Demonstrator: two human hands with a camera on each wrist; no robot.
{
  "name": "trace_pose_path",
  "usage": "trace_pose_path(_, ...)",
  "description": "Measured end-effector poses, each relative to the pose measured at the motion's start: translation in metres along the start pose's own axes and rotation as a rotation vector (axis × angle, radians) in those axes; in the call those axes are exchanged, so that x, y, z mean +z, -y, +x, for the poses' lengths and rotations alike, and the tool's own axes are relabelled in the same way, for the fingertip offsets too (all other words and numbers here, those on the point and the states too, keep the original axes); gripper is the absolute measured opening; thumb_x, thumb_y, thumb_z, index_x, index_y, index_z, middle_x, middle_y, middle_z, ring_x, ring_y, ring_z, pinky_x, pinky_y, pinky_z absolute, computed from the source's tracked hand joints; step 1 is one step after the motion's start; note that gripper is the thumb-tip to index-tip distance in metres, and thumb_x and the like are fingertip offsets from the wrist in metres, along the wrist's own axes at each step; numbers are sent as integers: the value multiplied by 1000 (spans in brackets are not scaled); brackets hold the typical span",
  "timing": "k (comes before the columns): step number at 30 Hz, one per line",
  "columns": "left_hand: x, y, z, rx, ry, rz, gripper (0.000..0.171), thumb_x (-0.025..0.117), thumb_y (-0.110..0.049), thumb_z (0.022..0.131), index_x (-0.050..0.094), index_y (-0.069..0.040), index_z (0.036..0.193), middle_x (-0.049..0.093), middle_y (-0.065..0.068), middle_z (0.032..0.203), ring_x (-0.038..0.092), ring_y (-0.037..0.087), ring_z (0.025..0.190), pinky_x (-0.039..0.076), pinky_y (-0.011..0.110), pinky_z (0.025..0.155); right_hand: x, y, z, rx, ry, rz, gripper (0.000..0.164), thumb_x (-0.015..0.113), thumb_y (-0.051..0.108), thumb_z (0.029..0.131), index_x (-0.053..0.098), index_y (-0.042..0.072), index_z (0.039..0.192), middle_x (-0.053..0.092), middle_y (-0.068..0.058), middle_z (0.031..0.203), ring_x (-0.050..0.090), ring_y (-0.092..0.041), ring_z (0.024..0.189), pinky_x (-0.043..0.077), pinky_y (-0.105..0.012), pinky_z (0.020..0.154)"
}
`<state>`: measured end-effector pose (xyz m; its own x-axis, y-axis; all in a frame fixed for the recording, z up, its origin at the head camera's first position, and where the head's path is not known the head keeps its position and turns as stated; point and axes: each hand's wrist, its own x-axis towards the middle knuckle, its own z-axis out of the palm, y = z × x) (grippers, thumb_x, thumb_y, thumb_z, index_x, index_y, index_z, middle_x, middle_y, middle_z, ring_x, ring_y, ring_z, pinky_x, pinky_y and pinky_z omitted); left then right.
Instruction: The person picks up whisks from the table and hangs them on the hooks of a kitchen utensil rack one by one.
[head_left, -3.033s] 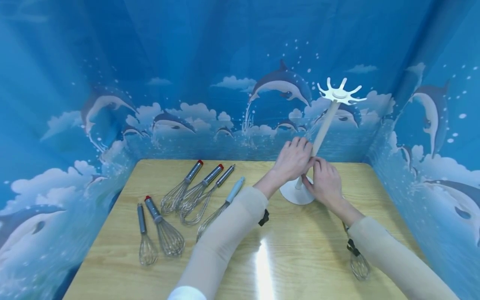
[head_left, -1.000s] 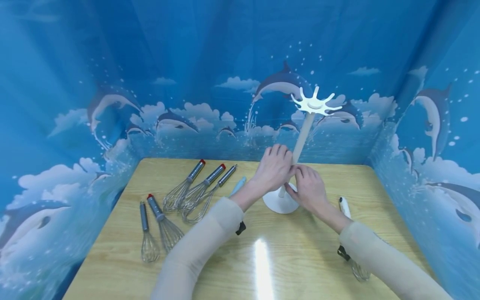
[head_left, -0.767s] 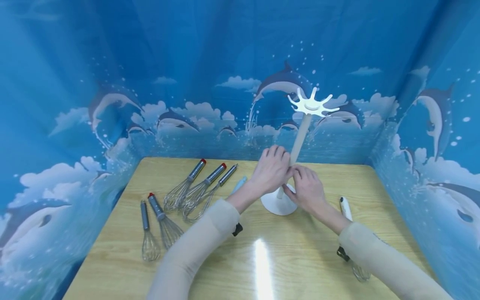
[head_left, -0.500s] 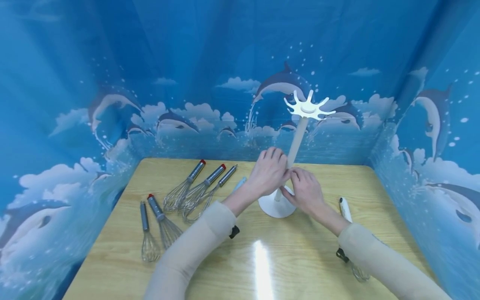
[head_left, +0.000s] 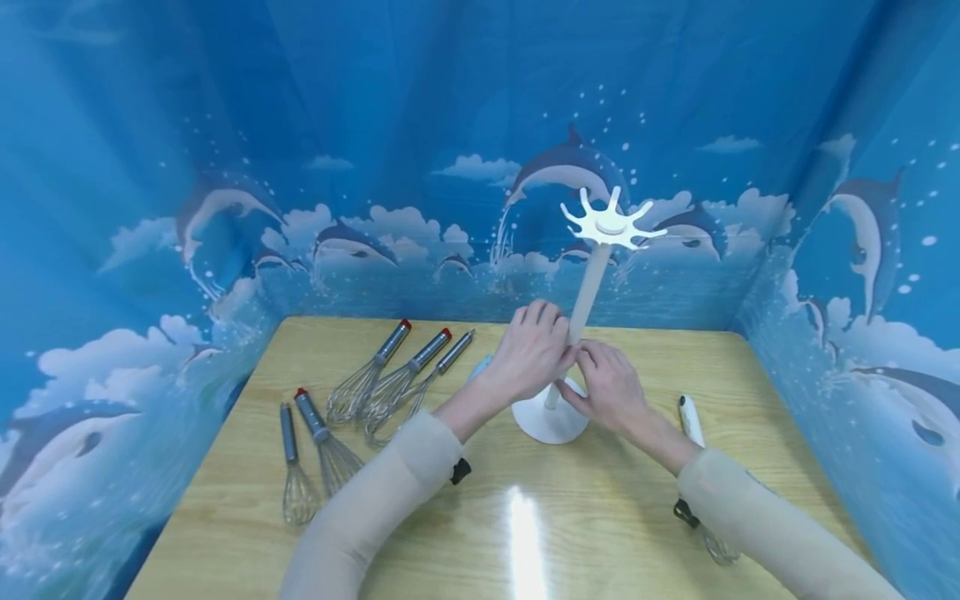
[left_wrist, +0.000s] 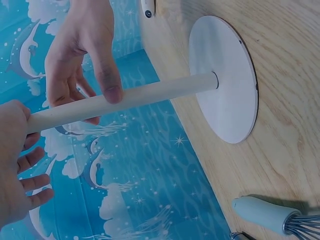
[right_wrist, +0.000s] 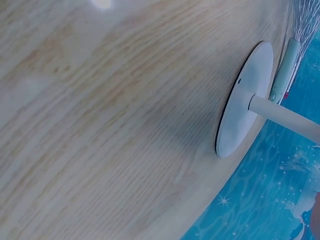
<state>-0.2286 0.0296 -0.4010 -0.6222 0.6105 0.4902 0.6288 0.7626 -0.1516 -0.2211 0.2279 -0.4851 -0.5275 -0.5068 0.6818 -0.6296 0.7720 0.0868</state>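
Observation:
A white hook stand [head_left: 590, 292] with a pole, a round base and a ring of prongs on top stands on the table, its base flat on the wood. My left hand [head_left: 535, 354] grips the pole around its middle. Just below it, my right hand [head_left: 611, 383] also holds the pole, its thumb lying along the near side in the left wrist view. That view shows the left hand [left_wrist: 15, 170] farther from the round base [left_wrist: 225, 80] than the right hand [left_wrist: 82, 55]. In the right wrist view, the base [right_wrist: 245, 100] shows clearly, but the right hand is almost wholly out of frame.
Several wire whisks lie left of the stand, among them a red-tipped whisk [head_left: 320, 429] and a small whisk [head_left: 288, 437]. A pale teal whisk handle [left_wrist: 262, 215] lies near the left arm. A white-handled whisk [head_left: 690, 419] sits partly under the right arm. Dolphin-print curtains [head_left: 450, 125] enclose the table.
Since three seconds ago, both hands have moved the hook stand left and slightly nearer, and the white whisk handle has come into view. Over the last half second it shifts a little more the same way.

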Motion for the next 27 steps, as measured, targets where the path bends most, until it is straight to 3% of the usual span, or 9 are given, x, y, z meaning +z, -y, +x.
trace_pose_path(11, -7, 2, -14, 3, 11, -16, 33, 55, -45, 107, 63, -14, 101, 69, 4, 119, 61, 24, 119, 54, 39, 101, -1, 11, 1, -36, -10, 57, 60, 84, 37, 80, 66, -2, 121, 71, -21, 116, 71, -40, 105, 61, -55, 88)
trace_pose_path(19, -12, 3, -24, 28, -2, -7, 32, 56, -44, 107, 63, -13, 103, 69, 5, 118, 62, 25, 120, 54, 39, 101, -2, 16, -2, -58, -5, 96, 55, 66, 50, 98, 66, 1, 123, 71, -19, 120, 71, -39, 107, 60, -54, 91)
trace_pose_path(27, -18, 3, -32, 25, 18, 7, 33, 56, -45, 107, 63, -13, 102, 67, 5, 117, 62, 25, 118, 54, 38, 101, -2, 24, -2, -66, -28, 112, 53, 83, 35, 81, 67, 2, 119, 71, -18, 118, 71, -38, 105, 61, -53, 87)
